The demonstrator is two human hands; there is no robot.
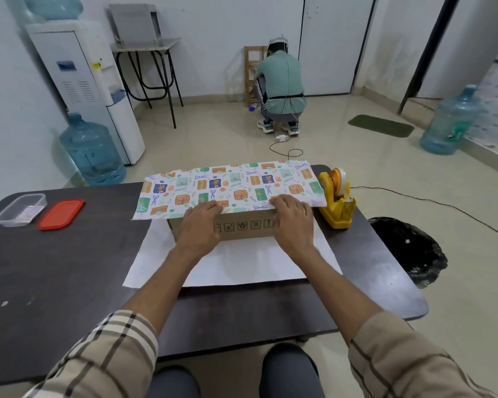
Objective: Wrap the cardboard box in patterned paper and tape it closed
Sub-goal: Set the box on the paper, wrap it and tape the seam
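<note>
The cardboard box [243,226] stands on the dark table [55,268] a little right of its middle and nearer the far edge than the near one. It sits on a sheet of patterned wrapping paper [227,185] whose white underside lies flat on the table, spreading from the box toward the near edge. The far part of the sheet is brought up and over the top of the box, printed side up, and its loose edge reaches the top near edge of the box. The brown front face with its row of small handling symbols is uncovered between the hands.

The left hand [202,222] rests on the near top edge of the box at its left part, fingers stretched forward and lying flat on the paper's edge. The right hand [293,219] lies the same way at the right part, fingers spread on the paper and angled slightly left. Neither hand visibly pinches anything, and the thumbs are mostly hidden.

A yellow tape dispenser [338,202] with a roll on it stands at the table's right edge, just beside the box, with the paper's right end touching it. Near the far left corner lie a clear plastic container [20,209] and, just beside it, its red lid [61,214]. A black bin bag [408,248] is on the floor by the table's right edge
</note>
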